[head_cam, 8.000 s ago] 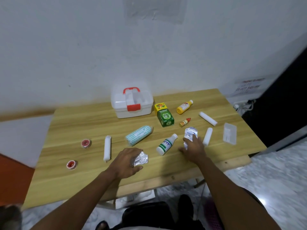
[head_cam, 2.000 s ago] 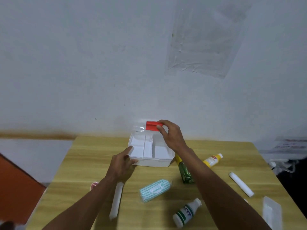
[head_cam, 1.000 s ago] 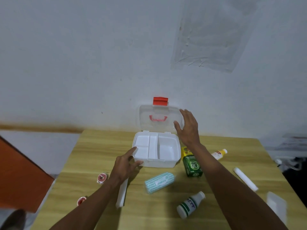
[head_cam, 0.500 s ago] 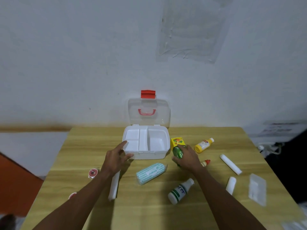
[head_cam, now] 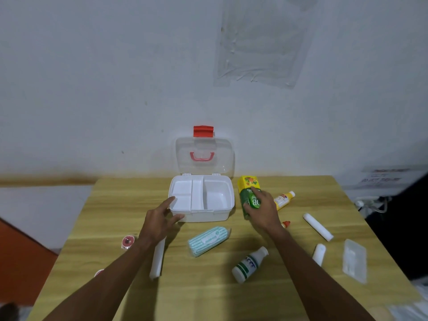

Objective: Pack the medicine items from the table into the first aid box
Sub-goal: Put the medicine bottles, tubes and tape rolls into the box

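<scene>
The white first aid box (head_cam: 209, 214) stands at the back of the wooden table (head_cam: 208, 293), its clear lid (head_cam: 205, 156) with the red latch raised against the wall. Its inner tray shows nothing in it. My left hand (head_cam: 159, 221) rests against the box's front left corner, fingers apart. To the right of the box, my right hand (head_cam: 262, 208) wraps around the green and yellow carton (head_cam: 249, 191). A teal striped roll (head_cam: 208, 240) and a white bottle with green bands (head_cam: 249, 265) lie in front.
A yellow bottle (head_cam: 283, 199), a small red-capped vial (head_cam: 286, 224), two white rolls (head_cam: 317, 230) (head_cam: 319, 254) and a clear packet (head_cam: 354, 260) lie on the right. A long white roll (head_cam: 157, 260) and two red tape rolls (head_cam: 127, 241) lie on the left.
The box lid was swung up and let go. My right hand came down to the right of the box and closed around the green carton. My left hand stayed at the box's front corner.
</scene>
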